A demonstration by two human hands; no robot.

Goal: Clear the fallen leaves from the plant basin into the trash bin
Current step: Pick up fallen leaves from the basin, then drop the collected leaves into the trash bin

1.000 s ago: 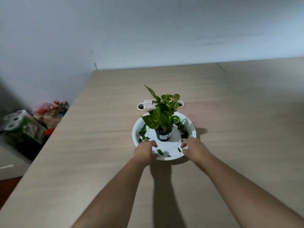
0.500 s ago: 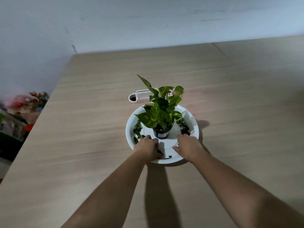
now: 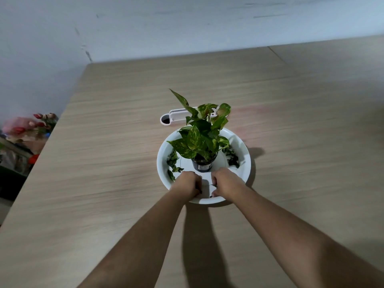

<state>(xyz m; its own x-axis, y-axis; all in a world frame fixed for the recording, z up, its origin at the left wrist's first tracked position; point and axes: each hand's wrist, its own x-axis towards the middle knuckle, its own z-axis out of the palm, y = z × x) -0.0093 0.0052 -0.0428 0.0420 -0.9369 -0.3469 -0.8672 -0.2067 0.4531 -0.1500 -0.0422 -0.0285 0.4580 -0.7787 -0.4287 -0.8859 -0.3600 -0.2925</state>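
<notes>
A white round basin (image 3: 247,163) sits mid-table with a potted plant (image 3: 202,165) in a dark pot at its centre. Fallen leaves lie in the basin in a left clump (image 3: 172,161) and a right clump (image 3: 231,156). My left hand (image 3: 188,185) and my right hand (image 3: 225,182) are both inside the basin's near part, just in front of the pot and close together. Each hand's fingers are curled, with small dark leaf bits showing at the fingertips. No trash bin is in view that I can identify.
A white oblong object (image 3: 176,115) with a dark round opening lies just behind the basin, partly hidden by the plant. The wooden table (image 3: 104,183) ends at the left, where flowers and clutter (image 3: 31,125) sit lower down. A wall stands behind the table.
Both hands moved from the basin's front rim inward toward each other, and their fingers closed over the small leaves lying in front of the pot.
</notes>
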